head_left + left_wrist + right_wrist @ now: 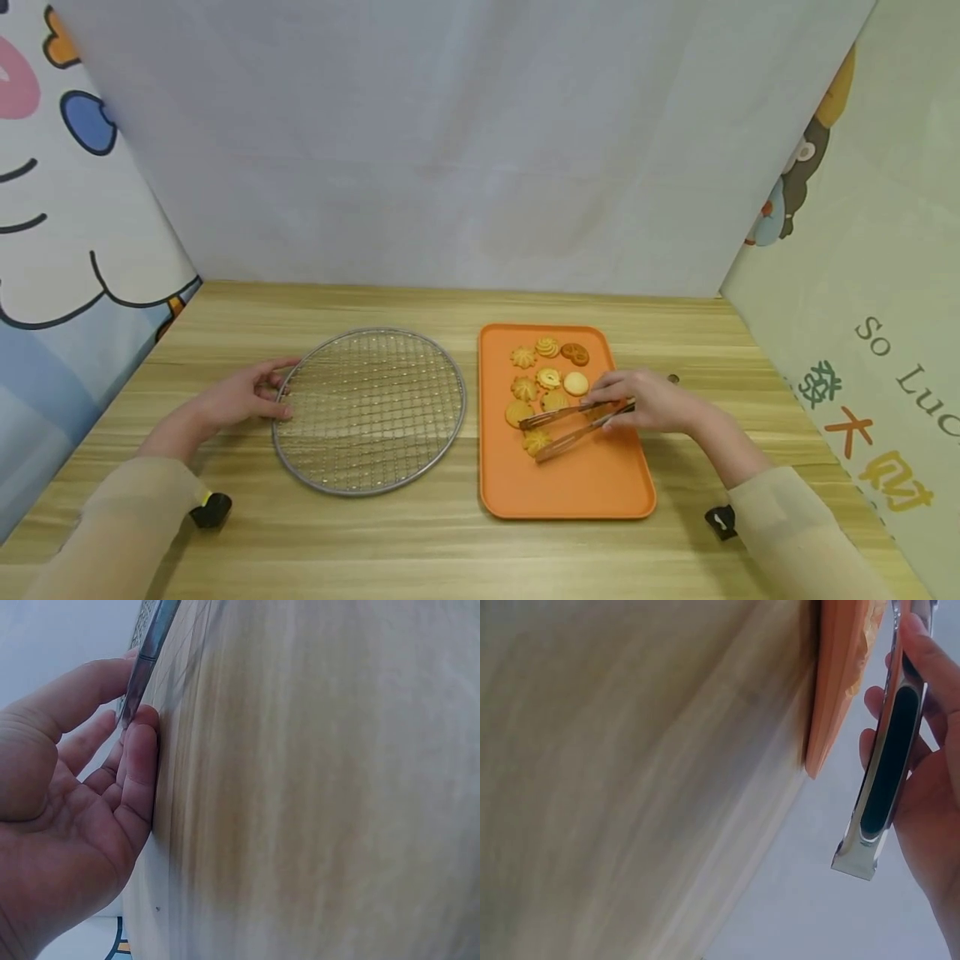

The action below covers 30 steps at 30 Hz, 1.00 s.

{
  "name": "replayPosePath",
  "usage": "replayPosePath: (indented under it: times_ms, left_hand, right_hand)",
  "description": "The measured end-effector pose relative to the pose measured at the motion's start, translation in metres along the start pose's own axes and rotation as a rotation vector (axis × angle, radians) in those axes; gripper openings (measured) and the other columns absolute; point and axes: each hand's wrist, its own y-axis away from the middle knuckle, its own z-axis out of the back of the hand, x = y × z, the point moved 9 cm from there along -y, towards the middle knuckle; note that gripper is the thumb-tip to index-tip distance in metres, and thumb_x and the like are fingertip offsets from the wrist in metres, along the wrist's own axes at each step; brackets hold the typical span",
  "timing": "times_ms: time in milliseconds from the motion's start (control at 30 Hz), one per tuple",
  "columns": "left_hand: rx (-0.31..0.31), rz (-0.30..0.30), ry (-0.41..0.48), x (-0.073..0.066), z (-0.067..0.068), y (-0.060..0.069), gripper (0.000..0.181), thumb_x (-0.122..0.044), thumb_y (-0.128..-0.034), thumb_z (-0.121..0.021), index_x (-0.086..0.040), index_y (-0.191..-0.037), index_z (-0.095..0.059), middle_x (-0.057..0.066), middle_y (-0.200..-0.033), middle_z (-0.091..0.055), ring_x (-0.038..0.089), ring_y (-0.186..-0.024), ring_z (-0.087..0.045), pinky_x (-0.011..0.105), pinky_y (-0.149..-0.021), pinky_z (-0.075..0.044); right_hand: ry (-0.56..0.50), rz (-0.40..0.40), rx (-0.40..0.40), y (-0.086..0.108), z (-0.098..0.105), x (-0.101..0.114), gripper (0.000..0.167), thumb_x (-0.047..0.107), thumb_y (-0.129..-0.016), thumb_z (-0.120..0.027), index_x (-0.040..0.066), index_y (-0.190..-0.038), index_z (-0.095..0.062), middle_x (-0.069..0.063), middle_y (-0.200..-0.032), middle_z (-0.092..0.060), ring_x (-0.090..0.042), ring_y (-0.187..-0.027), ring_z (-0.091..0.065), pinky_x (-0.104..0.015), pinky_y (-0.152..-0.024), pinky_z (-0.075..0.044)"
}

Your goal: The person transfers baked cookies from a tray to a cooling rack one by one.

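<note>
On the left lies a round wire rack with a grey metal rim. My left hand pinches its left edge, thumb on the upper side and fingertips below, as the left wrist view shows. In my right hand are metal tongs, with dark grip inserts in the right wrist view. The tongs' arms stand apart over an orange tray, with a star-shaped cookie between their tips. Whether the tips touch it I cannot tell. Several other cookies, including a pretzel-shaped one, lie on the tray's upper half.
The wooden table carries the rack and the tray side by side, with a narrow gap between them. A pale cloth wall stands behind. Printed panels rise at the left and right. A small dark round spot shows beyond my right hand.
</note>
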Motion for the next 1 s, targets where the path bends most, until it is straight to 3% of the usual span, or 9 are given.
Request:
replayPosePath:
  times_ms: [267,533,1000]
  left_hand:
    - [0.011,-0.007,0.036,0.0,-0.001,-0.004,0.092,-0.018,-0.0781,-0.077,-0.003,-0.149,-0.021,0.018,-0.111,-0.042,0.019,-0.086,-0.051,0.027,-0.074,-0.046]
    - [0.017,-0.012,0.043,0.001,-0.003,-0.005,0.092,-0.019,-0.0776,-0.078,-0.003,-0.149,-0.022,0.016,-0.109,-0.044,0.018,-0.084,-0.052,0.027,-0.073,-0.047]
    - [0.027,-0.013,0.062,-0.002,-0.006,-0.004,0.091,-0.018,-0.078,-0.077,-0.002,-0.149,-0.022,0.018,-0.11,-0.044,0.016,-0.079,-0.048,0.027,-0.069,-0.045]
  right_hand:
    - [0.003,0.007,-0.027,0.006,-0.001,0.0,0.037,0.022,-0.079,-0.076,0.017,-0.116,-0.068,0.0,-0.112,-0.063,-0.015,-0.093,-0.061,-0.033,-0.075,-0.051]
    - [-0.021,0.002,-0.027,0.008,-0.001,0.0,0.037,0.022,-0.08,-0.075,0.017,-0.116,-0.068,0.001,-0.111,-0.063,-0.008,-0.079,-0.056,-0.026,-0.066,-0.047]
    - [0.002,0.016,-0.052,-0.006,0.021,0.014,0.035,0.022,-0.08,-0.075,0.02,-0.114,-0.068,0.005,-0.112,-0.062,-0.007,-0.08,-0.06,-0.024,-0.065,-0.049]
